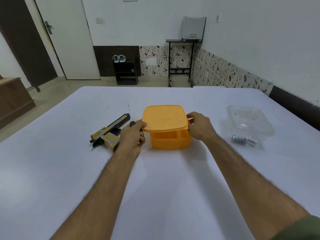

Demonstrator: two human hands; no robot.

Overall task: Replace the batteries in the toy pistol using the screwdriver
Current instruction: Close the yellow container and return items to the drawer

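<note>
While both hands work at the orange lunch box in the middle of the white table, its square orange lid sits tilted above the base, raised at the near side so that the divided interior shows beneath it. The left hand pinches the lid's left edge with thumb on top, and the same hand's curled fingers also hold the screwdriver, whose dark handle is partly hidden in the fist while the thin metal shaft points away toward the far side of the table. The right hand grips the lid's right edge, thumb over the top and fingers curled below the rim. Just left of the left hand lies the toy pistol, yellow and black, flat on its side with the barrel pointing away and to the right and the grip nearest the person; the wrist covers a little of its grip. Well to the right of the box, a clear plastic container rests on the table, and just in front of it lie batteries in a small bundle, apart from both hands. Beyond the table stand a white door, a dark shoe rack with a pair of shoes on top, and a narrow black stand.
</note>
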